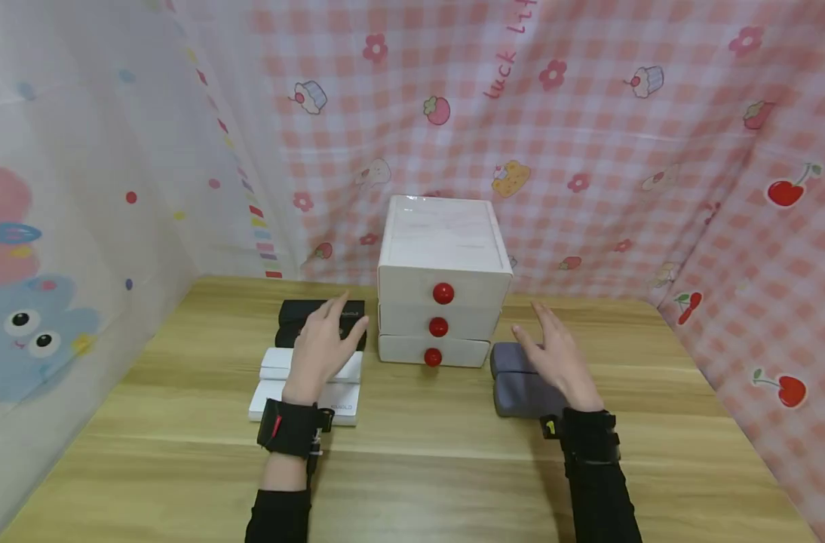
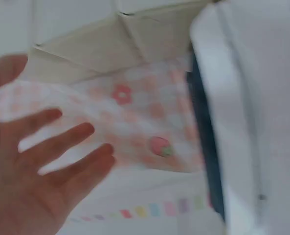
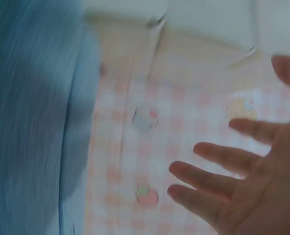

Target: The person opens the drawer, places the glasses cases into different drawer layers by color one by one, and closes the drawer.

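My left hand (image 1: pixel 320 347) hovers over a white case (image 1: pixel 341 396) with small lettering at its front corner, fingers spread and pointing forward. Just behind it lies a black case (image 1: pixel 300 311), partly covered by that hand. In the left wrist view the white case (image 2: pixel 252 117) fills the right side, apart from the straight fingers (image 2: pixel 56 142). My right hand (image 1: pixel 558 358) is held over a dark grey case (image 1: pixel 517 392) and hides part of it. The right wrist view has this fabric-like case (image 3: pixel 32 122) blurred at the left, beside the spread fingers (image 3: pixel 203 178).
Between the hands, farther back, stands a white drawer cabinet (image 1: pixel 446 234) with three drawers and red knobs. It rests on a wood-grain table (image 1: pixel 419 467). A pink checked cloth (image 1: pixel 589 151) hangs behind, with a white printed sheet (image 1: pixel 80 136) on the left.
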`<state>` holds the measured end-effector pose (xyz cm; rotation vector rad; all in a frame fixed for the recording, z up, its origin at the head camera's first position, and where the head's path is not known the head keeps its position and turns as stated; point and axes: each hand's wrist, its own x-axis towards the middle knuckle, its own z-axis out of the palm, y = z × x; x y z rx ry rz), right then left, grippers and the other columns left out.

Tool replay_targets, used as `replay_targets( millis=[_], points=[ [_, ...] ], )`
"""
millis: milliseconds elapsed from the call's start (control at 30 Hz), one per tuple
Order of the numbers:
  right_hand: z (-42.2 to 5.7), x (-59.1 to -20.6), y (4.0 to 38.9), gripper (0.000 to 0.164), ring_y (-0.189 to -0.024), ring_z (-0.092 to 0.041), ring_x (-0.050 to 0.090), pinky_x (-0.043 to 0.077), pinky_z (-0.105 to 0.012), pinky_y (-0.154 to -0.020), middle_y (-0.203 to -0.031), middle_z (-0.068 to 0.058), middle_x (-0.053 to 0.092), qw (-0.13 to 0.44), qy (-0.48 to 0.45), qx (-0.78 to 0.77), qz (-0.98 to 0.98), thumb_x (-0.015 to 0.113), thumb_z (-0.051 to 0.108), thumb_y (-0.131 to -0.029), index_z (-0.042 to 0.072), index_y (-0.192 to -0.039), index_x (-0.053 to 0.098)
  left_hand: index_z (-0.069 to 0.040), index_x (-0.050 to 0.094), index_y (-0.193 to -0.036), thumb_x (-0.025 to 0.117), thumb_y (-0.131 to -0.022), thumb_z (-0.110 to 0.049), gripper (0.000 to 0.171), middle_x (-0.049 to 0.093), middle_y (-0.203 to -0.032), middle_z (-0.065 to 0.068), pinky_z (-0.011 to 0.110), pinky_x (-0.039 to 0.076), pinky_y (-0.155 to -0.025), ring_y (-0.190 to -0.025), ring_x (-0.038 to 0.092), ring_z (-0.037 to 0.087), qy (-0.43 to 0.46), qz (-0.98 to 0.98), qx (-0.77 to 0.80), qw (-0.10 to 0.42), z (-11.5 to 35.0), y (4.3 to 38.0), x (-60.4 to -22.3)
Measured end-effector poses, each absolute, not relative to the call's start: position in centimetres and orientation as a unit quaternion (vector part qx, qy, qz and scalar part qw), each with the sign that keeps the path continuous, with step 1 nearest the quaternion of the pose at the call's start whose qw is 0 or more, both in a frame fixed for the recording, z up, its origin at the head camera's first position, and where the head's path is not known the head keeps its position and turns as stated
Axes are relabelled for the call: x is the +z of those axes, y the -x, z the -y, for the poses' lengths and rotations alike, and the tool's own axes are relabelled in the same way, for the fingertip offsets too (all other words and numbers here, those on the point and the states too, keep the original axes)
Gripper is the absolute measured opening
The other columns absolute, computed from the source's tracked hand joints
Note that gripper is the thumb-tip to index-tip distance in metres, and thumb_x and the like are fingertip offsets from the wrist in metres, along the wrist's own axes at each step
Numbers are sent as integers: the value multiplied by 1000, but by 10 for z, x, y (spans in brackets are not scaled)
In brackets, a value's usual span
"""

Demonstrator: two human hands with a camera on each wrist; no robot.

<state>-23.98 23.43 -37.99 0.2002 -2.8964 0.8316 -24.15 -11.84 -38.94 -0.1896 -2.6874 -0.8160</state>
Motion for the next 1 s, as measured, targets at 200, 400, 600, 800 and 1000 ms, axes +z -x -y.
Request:
replay_targets(
  millis=[200,400,600,800,1000],
  points=[
    [-228,-358,243,68,-124,-39,44,42,-50,-95,-143,-22,35,64,-48,423,903,35,51,-94,9,-145,22,-5,61,-112,51,-93,-33,36,67,-99,13,39,51,-70,-85,63,27,76,879,-377,282,90,230,-367],
    [-220,-314,263,76,-112,-35,56,47,-45,-90,-135,-22,46,27,-36,475,879,37,59,-90,8,-145,23,-5,65,-105,50,-94,-30,31,70,-90,10,33,51,-68,-77,66,20,83,829,-518,195,59,220,-354],
    [-214,-274,282,81,-98,-30,63,51,-41,-84,-119,-21,58,-31,-35,404,914,37,65,-86,5,-141,32,-2,64,-108,48,-94,-35,39,70,-93,15,29,53,-70,-83,67,24,83,789,-605,60,36,227,-347],
    [-206,-258,296,72,-86,-27,65,53,-35,-74,-110,-22,60,-52,-40,352,934,41,58,-89,3,-135,42,-5,62,-114,48,-91,-47,50,71,-93,14,34,53,-75,-86,67,26,43,757,-651,-36,23,241,-342],
    [-197,-257,307,58,-74,-23,63,55,-35,-69,-88,-14,59,-66,-41,338,938,46,50,-91,0,-118,57,-3,58,-119,46,-91,-51,57,68,-102,18,33,53,-79,-93,67,26,15,705,-703,-95,9,248,-341]
  ],
)
